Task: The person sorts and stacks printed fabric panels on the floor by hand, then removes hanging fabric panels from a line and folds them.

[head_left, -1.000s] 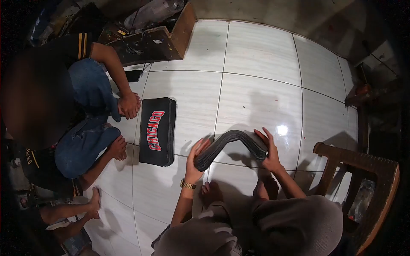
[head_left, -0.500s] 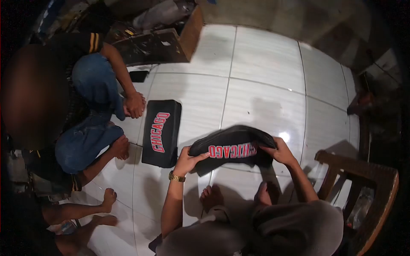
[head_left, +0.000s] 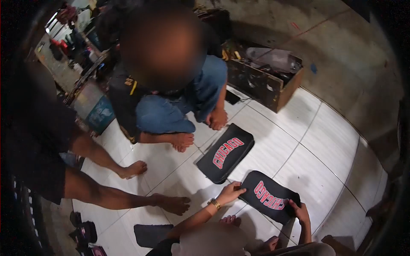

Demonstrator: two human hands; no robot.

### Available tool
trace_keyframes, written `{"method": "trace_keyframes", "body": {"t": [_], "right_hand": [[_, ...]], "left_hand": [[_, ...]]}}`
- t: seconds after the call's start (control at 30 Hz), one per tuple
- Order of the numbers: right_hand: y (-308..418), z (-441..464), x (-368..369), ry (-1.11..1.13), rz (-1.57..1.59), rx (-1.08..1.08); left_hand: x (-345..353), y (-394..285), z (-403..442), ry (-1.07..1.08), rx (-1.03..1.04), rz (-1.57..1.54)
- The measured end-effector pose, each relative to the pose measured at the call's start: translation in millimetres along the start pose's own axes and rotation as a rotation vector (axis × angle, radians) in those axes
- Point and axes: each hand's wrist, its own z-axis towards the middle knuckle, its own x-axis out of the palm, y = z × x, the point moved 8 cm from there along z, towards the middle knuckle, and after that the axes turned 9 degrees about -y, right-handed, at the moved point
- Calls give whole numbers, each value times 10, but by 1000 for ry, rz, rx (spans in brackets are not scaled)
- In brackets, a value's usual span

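Note:
A soft black pouch-like piece (head_left: 270, 194) with red, white-edged CHICAGO lettering is held by its two ends above the tiled floor. My left hand (head_left: 230, 194), with a gold watch (head_left: 215, 204) on the wrist, is closed on its left end. At the right end my right hand (head_left: 301, 212) grips it, the thumb on the lettered face near the last letters. The fingers behind it are hidden. A second black CHICAGO piece (head_left: 226, 153) lies on the floor just beyond my left hand.
A person in jeans (head_left: 164, 113) sits cross-legged past the second piece; another person's legs (head_left: 111, 192) stretch in from the left. A wooden box (head_left: 256, 81) of odds and ends stands by the wall, a phone (head_left: 232, 97) beside it. A dark flat piece (head_left: 151, 235) lies near my left arm.
My view has swung left, bringing both seated people further in. The piece in my hands, bent in an arch before, now looks flatter, with its lettering facing up. Both hands still grip it.

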Motion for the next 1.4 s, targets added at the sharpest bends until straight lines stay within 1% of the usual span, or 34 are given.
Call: {"method": "trace_keyframes", "body": {"t": [0.03, 0.07, 0.1, 0.13, 0.2, 0.23, 0.3, 0.33, 0.37, 0.4, 0.47, 0.5, 0.53, 0.57, 0.63, 0.67, 0.7, 0.73, 0.77, 0.8, 0.83, 0.87, 0.93, 0.97, 1.0, 1.03, 1.07, 1.13, 1.17, 1.2, 1.27, 1.3, 1.37, 1.4], "right_hand": [[48, -7, 3, 15, -10, -11], [243, -43, -172, -152, -366, -121], [457, -108, -311, -326, -718, -234], [578, -149, -401, -422, -742, -310], [510, 2, -512, -303, -433, -139], [559, 7, -513, -294, -440, -146], [826, -37, -569, -430, -550, -310], [870, 37, -539, -415, -563, -308], [886, 124, -499, -379, -598, -343], [834, 124, -511, -344, -643, -364], [948, 105, -443, -321, -651, -471], [998, 83, -436, -320, -665, -462], [1051, 50, -428, -311, -677, -461], [1094, 22, -437, -320, -703, -474], [946, 212, -507, -278, -700, -520], [937, 239, -542, -273, -681, -543], [963, 238, -545, -254, -700, -551], [981, 252, -535, -240, -714, -560], [943, 321, -543, -241, -751, -563], [960, 326, -500, -228, -754, -580], [979, 323, -489, -230, -751, -570], [998, 315, -484, -234, -748, -555], [1127, 208, -404, -254, -758, -584], [1186, 157, -354, -243, -752, -567], [1222, 128, -334, -233, -746, -551], [1211, 146, -320, -228, -738, -583], [1204, 158, -318, -229, -742, -585], [1176, 171, -326, -233, -768, -583], [1147, 179, -334, -235, -769, -584], [1119, 192, -349, -248, -767, -582], [1101, 178, -379, -265, -761, -579], [1115, 138, -370, -257, -743, -591], [1104, 137, -366, -257, -706, -605], [1062, 173, -384, -258, -722, -611]], "left_hand": [[-90, 50, -135, -65, 13, 39], [-185, 0, -301, -128, 25, 80], [-264, -1, -450, -186, 102, 27], [-354, 29, -601, -221, 161, 29], [-518, 214, -886, -231, 138, 4], [-617, 303, -1041, -241, 131, 0], [-858, 481, -1400, -304, 90, 7], [-970, 785, -1580, -335, -124, 174], [-1077, 1042, -1763, -417, 16, 147], [-1178, 1182, -2014, -429, -80, 183], [-1513, 1150, -2327, -451, -194, 212], [-1719, 1005, -2530, -455, -196, 288], [-1892, 1096, -2759, -508, -244, 320], [-2075, 1258, -3010, -628, -305, 328], [-2428, 1500, -3572, -920, -423, 325], [-2598, 1439, -3793, -1042, -446, 371], [-2716, 1593, -4065, -1182, -454, 276], [-2799, 1765, -4352, -1309, -597, 218], [-2833, 2013, -4635, -1389, -745, 214], [-2855, 2395, -4920, -1457, -889, 204], [-2851, 3286, -5310, -1306, -1262, 257], [-2709, 3106, -5279, -1231, -1367, 16], [-2397, 3007, -5127, -1273, -1292, -549], [-2367, 3062, -5087, -1269, -1295, -551], [-2295, 3170, -4974, -1213, -1278, -648], [-2222, 3306, -4868, -1158, -1258, -744], [-2214, 3464, -4808, -1156, -1260, -747], [-2198, 3778, -4533, -1104, -1138, -911], [-2206, 3782, -4413, -1076, -1073, -989], [-2234, 3785, -4376, -1074, -1068, -991], [-2232, 3778, -4373, -1064, -1162, -1029], [-2242, 3742, -4374, -1062, -1157, -1025], [-2186, 3575, -4223, -899, -937, -1236], [-2201, 3534, -4243, -892, -915, -1228]]}}
